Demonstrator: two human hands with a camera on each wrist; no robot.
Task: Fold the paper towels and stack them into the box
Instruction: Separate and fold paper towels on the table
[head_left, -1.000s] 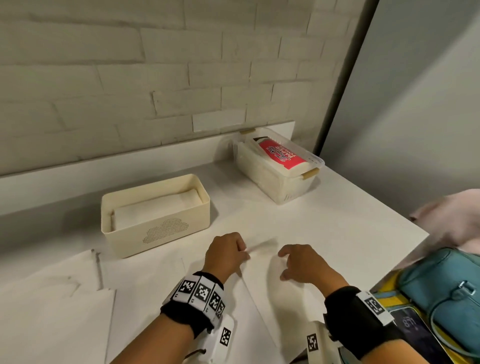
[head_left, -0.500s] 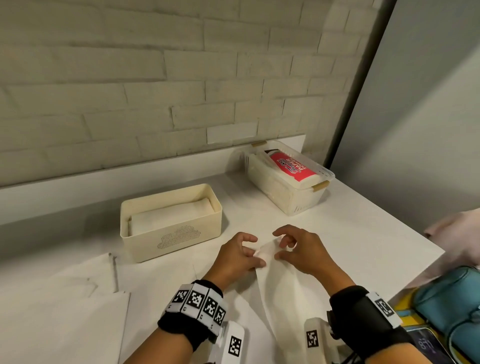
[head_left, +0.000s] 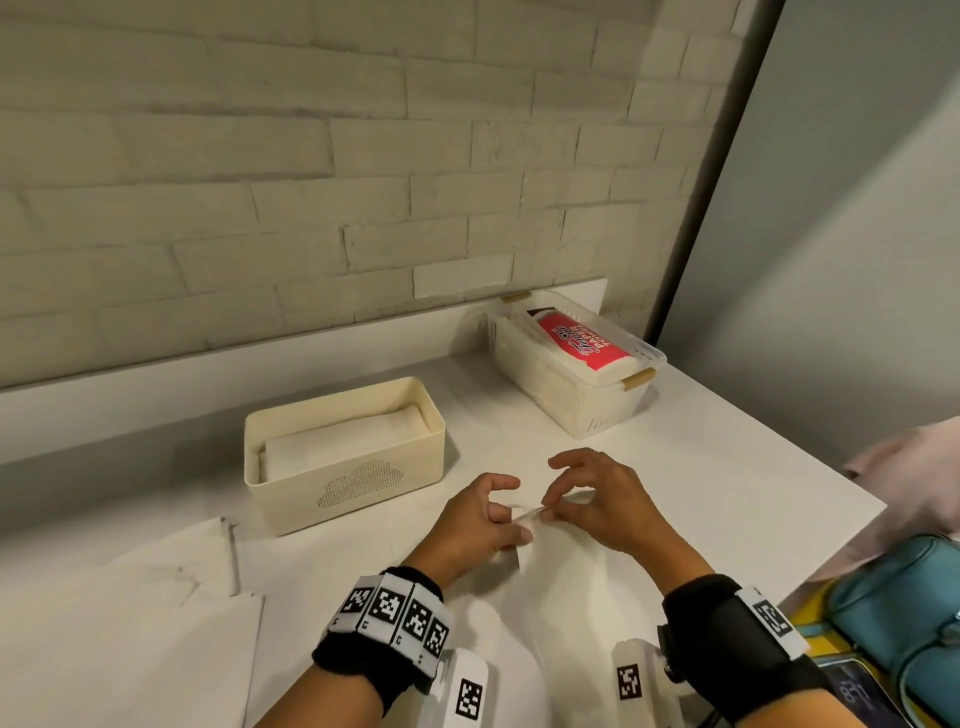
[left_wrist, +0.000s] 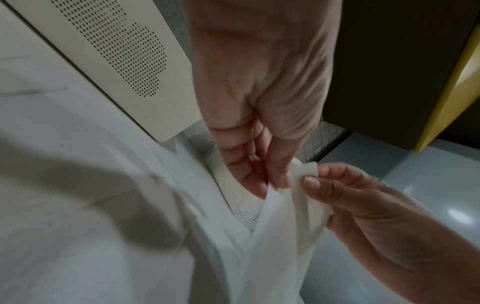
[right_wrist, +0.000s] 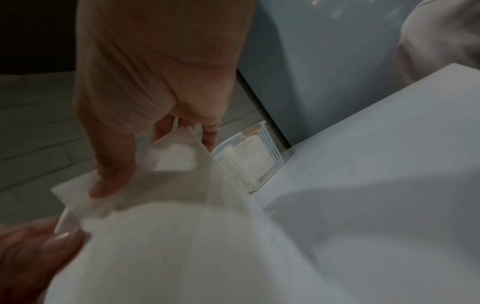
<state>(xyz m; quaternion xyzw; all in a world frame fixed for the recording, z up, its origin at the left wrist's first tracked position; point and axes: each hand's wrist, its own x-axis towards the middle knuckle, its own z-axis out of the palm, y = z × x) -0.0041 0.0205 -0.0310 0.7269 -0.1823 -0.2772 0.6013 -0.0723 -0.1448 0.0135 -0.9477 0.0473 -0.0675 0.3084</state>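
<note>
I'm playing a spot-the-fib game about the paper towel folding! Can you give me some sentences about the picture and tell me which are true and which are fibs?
1. Both hands pinch the same paper towel. True: the left hand and right hand pinch its top edge, close together.
2. The cream box is empty. False: folded paper towels already lie inside it.
3. The cream box has a cloud shape made of little holes on its front. True.
4. The clear bin stands left of the cream box. False: it stands to the right, by the wall.
5. A red-labelled pack lies on top in the clear bin. True.
</note>
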